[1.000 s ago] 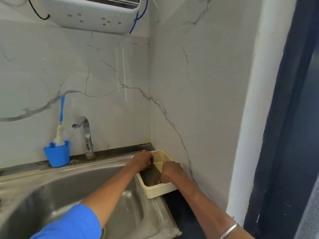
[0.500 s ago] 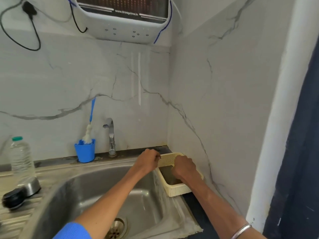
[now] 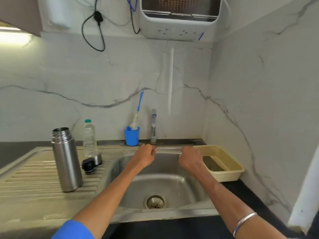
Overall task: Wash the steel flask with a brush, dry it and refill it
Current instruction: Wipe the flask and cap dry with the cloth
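The steel flask (image 3: 66,161) stands upright and uncapped on the ribbed drainboard left of the sink. Its black lid (image 3: 88,165) lies beside it, in front of a clear plastic water bottle (image 3: 89,137). A bottle brush (image 3: 138,111) with a blue handle stands in a blue cup (image 3: 132,138) behind the sink, next to the tap (image 3: 153,125). My left hand (image 3: 144,156) hovers over the back of the sink basin (image 3: 164,187), fingers curled, with nothing seen in it. My right hand (image 3: 189,160) is curled too, at the basin's right rim.
A cream plastic basket (image 3: 222,163) sits on the dark counter in the right corner, just right of my right hand. A white appliance (image 3: 177,23) hangs on the marble wall above the tap, with cables beside it. A wall closes the right side.
Both hands have come out of the cream basket and moved left over the sink. The view has swung left and down, so the flask, lid and bottle now show.
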